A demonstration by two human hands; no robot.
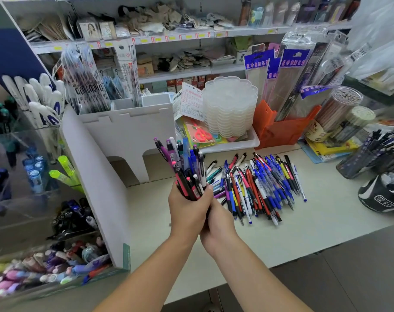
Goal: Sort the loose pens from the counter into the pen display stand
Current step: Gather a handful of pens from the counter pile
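My right hand (216, 226) and left hand (187, 210) both curl their fingers around an upright bundle of mixed plastic pens (187, 167). Loose blue, red and black pens (259, 188) lie heaped on the pale counter (315, 221), right of the tiered clear acrylic pen display stand (41, 199).

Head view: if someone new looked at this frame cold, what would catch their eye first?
First, the upright bundle of pens at centre, gripped by the left hand with the right hand wrapped just below it. Next, the pile of loose pens, mostly blue, red and black, spread on the counter to the right of the hands. The clear pen display stand fills the left edge, its compartments already stocked.
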